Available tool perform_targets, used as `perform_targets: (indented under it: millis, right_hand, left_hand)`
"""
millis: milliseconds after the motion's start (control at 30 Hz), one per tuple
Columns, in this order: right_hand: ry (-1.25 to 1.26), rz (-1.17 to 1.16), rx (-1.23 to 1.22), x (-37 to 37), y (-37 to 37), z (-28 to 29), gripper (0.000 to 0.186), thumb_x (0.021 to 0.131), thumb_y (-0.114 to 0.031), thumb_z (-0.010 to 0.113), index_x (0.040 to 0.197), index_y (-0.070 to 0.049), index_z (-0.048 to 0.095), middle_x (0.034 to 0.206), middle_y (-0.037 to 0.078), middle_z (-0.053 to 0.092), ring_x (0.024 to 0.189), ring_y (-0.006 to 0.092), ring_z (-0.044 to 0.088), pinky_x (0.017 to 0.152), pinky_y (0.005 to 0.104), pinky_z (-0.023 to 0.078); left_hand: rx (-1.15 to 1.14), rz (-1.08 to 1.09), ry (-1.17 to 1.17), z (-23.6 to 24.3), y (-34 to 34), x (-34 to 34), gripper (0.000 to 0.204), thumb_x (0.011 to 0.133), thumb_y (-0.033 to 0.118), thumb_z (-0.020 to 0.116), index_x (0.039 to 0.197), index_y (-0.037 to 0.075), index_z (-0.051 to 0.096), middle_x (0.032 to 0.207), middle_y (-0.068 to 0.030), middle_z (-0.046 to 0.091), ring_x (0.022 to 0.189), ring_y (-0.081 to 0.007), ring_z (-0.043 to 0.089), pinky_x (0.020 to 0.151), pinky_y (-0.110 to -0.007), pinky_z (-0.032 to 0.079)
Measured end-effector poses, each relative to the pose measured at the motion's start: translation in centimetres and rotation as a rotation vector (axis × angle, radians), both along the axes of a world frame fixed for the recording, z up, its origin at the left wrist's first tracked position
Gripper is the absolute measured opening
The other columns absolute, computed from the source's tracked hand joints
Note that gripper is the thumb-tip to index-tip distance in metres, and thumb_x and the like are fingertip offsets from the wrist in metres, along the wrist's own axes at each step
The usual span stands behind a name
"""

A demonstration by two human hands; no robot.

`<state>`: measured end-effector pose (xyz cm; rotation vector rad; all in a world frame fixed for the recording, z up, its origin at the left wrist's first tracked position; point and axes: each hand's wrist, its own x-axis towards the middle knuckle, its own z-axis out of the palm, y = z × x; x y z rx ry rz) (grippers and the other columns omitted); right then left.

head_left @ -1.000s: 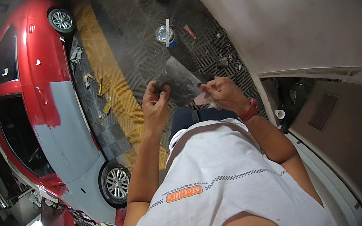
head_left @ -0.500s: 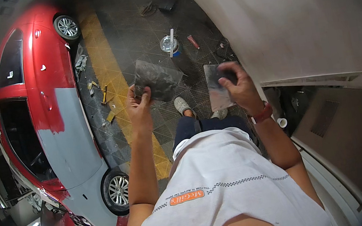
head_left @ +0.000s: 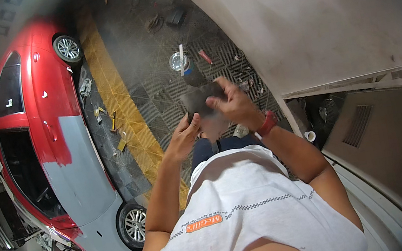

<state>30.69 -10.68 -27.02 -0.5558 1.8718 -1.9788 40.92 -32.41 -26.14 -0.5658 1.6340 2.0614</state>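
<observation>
In front of my waist my two hands are close together. My left hand [head_left: 185, 137] pinches the edge of a thin dark grey sheet [head_left: 196, 101], thumb on top. My right hand [head_left: 237, 103] is curled at the sheet's right side, smeared by motion. Below its fingers shows a paler, shiny flat piece [head_left: 215, 127], also blurred, which the right hand appears to hold. The two pieces overlap, and I cannot tell whether they touch. My right wrist wears a red band [head_left: 266, 124].
A red car [head_left: 52, 65] with grey patches stands at left. A large pale panel [head_left: 310, 19] is at right. On the tiled floor are a round tin [head_left: 176, 62] with a flat stick [head_left: 181, 55] across it, a red tube [head_left: 206, 57] and a yellow-handled tool [head_left: 113, 121].
My hands, apart before, have come together with their sheets overlapping. The left hand moved right and down; the right moved left. The view has shifted slightly.
</observation>
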Motion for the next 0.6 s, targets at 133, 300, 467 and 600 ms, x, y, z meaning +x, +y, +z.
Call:
perform_targets:
  millis: [133, 300, 467, 600]
  right_hand:
    - [-0.334, -0.270, -0.274, -2.9, 1.0, 1.9, 0.033, 0.104, -0.019, 0.077, 0.127, -0.002, 0.059, 0.110, 0.007, 0.073, 0.097, 0.0118, 0.065, 0.090, 0.0316, 0.055]
    - [0.123, -0.131, 0.190, -3.3, 1.2, -0.9, 0.027, 0.104, -0.021, 0.078, 0.121, -0.003, 0.067, 0.107, 0.005, 0.076, 0.092, 0.0103, 0.069, 0.083, 0.0306, 0.059]
    - [-0.190, -0.416, -0.230, -6.3, 4.4, -0.2, 0.031, 0.102, -0.024, 0.081, 0.122, -0.002, 0.072, 0.103, 0.002, 0.078, 0.090, 0.0102, 0.069, 0.081, 0.0328, 0.059]
    - [-0.111, 0.233, -0.004, -2.2, 5.2, -0.7, 0.041, 0.099, -0.021, 0.080, 0.136, -0.005, 0.070, 0.105, 0.013, 0.079, 0.082, 0.0220, 0.076, 0.076, 0.0353, 0.064]
  left_hand:
    - [0.114, 0.093, 0.058, 1.2, 1.4, -0.3, 0.047, 0.115, 0.046, 0.057, 0.135, 0.004, 0.061, 0.125, -0.0056, 0.068, 0.110, -0.0143, 0.067, 0.098, -0.029, 0.055]
    - [0.177, 0.119, 0.054, 2.6, 1.3, -0.3, 0.047, 0.112, 0.041, 0.064, 0.136, 0.001, 0.061, 0.124, -0.0081, 0.073, 0.118, -0.0172, 0.070, 0.101, -0.035, 0.059]
    - [0.244, 0.245, 0.248, 1.6, -2.1, -0.2, 0.034, 0.110, 0.015, 0.068, 0.141, 0.004, 0.062, 0.131, -0.0112, 0.072, 0.120, -0.0234, 0.073, 0.099, -0.039, 0.063]
    - [0.072, 0.553, 0.378, 1.6, -1.5, -1.1, 0.029, 0.104, 0.013, 0.077, 0.130, 0.003, 0.070, 0.116, -0.0083, 0.077, 0.106, -0.0210, 0.077, 0.094, -0.036, 0.065]
